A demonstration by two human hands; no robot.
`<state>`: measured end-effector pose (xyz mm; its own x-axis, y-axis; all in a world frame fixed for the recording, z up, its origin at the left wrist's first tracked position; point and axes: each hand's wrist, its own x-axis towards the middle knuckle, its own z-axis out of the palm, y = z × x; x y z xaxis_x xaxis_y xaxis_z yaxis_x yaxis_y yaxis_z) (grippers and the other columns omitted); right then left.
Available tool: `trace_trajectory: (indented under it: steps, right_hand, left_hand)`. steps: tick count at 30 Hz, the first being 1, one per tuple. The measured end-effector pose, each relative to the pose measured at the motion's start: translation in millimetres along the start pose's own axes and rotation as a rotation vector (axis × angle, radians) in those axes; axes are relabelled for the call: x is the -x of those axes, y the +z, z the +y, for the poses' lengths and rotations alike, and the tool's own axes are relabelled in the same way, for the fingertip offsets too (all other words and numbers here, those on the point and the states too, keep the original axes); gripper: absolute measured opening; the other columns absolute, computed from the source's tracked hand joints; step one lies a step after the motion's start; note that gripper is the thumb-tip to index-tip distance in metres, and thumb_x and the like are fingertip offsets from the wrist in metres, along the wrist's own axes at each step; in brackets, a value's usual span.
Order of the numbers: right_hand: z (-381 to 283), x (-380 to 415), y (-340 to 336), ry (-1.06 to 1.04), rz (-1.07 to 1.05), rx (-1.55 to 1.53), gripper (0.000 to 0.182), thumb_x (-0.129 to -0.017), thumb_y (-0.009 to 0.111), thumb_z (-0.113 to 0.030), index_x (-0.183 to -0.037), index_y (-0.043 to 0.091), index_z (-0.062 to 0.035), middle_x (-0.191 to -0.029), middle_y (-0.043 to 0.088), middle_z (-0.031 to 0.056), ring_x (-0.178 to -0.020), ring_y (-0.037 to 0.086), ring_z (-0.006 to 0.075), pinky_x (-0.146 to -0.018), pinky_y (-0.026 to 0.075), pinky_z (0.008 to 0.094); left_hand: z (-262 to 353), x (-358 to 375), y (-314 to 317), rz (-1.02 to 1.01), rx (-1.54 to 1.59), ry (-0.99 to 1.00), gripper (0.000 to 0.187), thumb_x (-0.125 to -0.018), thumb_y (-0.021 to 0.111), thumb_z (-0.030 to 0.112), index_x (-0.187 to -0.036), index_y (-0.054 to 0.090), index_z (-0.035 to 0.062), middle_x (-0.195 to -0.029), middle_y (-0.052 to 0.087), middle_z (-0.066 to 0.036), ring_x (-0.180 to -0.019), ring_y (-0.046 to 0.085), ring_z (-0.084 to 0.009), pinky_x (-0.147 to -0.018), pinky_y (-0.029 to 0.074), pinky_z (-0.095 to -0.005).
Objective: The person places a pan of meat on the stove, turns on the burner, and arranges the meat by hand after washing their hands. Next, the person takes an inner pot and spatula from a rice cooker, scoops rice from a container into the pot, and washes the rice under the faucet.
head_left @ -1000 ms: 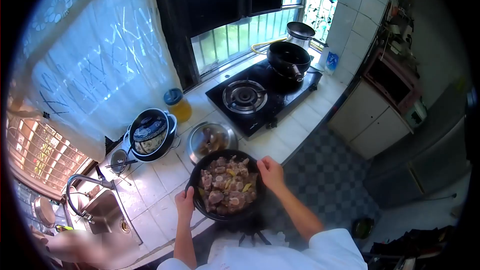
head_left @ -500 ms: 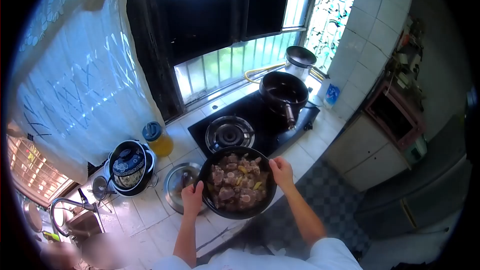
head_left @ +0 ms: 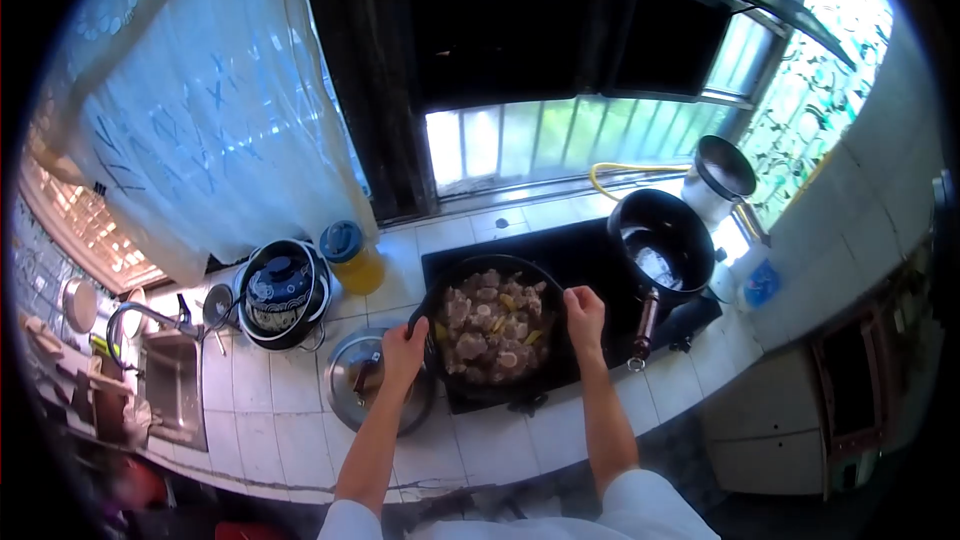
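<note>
Between my two hands is a dark round pan (head_left: 436, 387) filled with chunks of meat (head_left: 490, 340) and some yellow pieces. My left hand (head_left: 404, 352) grips the pan's left side, and my right hand (head_left: 585, 318) grips its right side. The pan is over the left part of the black gas stove (head_left: 580, 270), covering the left burner. Whether its base rests on the burner cannot be seen. A glass lid (head_left: 345, 370) lies on the tiled counter, partly behind my left hand and forearm.
A black saucepan (head_left: 665, 240) with a long handle sits on the stove's right side. Behind it stands a metal pot (head_left: 722, 175). Left of the stove are a jar of yellow liquid (head_left: 355, 265) and a pot holding a patterned bowl (head_left: 285, 285). The sink (head_left: 175, 390) is far left.
Both hands have carried the pan forward, from above the counter edge to over the left burner. My view has swung too, shifting the stove and saucepan rightward in the picture.
</note>
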<state>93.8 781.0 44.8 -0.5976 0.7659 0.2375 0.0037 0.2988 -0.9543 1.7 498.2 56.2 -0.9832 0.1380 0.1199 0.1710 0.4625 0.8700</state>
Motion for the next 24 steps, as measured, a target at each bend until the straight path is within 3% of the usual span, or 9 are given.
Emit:
trace_trajectory:
  steps: [3, 16, 24]
  right_hand:
    - [12.5, -23.4, 15.9, -0.010, -0.026, -0.001, 0.020, -0.080, 0.058, -0.019, -0.079, 0.060, 0.0004, -0.061, 0.058, 0.0061, -0.058, 0.055, 0.0120, -0.057, 0.042, 0.0265]
    - [47.3, -72.6, 37.0, -0.010, -0.091, 0.004, 0.020, -0.080, 0.058, -0.018, -0.078, 0.060, 0.0014, -0.061, 0.058, 0.0076, -0.059, 0.054, 0.0120, -0.057, 0.043, 0.0271]
    - [53.0, -82.4, 34.2, -0.038, -0.100, -0.054, 0.019, -0.080, 0.059, -0.017, -0.078, 0.059, 0.0021, -0.059, 0.055, 0.0055, -0.057, 0.051, 0.0101, -0.055, 0.042, 0.0260]
  left_hand:
    - [-4.0, -12.7, 14.7, 0.043, 0.010, -0.039, 0.040, -0.081, 0.058, 0.031, -0.066, 0.054, -0.0058, -0.050, 0.046, -0.015, -0.047, 0.043, -0.0174, -0.049, 0.037, -0.0344]
    - [-23.8, -47.6, 57.8, 0.108, 0.028, -0.062, 0.038, -0.081, 0.059, 0.029, -0.063, 0.055, -0.0046, -0.049, 0.048, -0.013, -0.046, 0.044, -0.0175, -0.049, 0.037, -0.0333]
    - [-26.9, -47.9, 69.6, 0.108, 0.102, -0.042, 0.035, -0.081, 0.058, 0.026, -0.065, 0.055, -0.0051, -0.049, 0.047, -0.009, -0.048, 0.044, -0.0127, -0.049, 0.036, -0.0305]
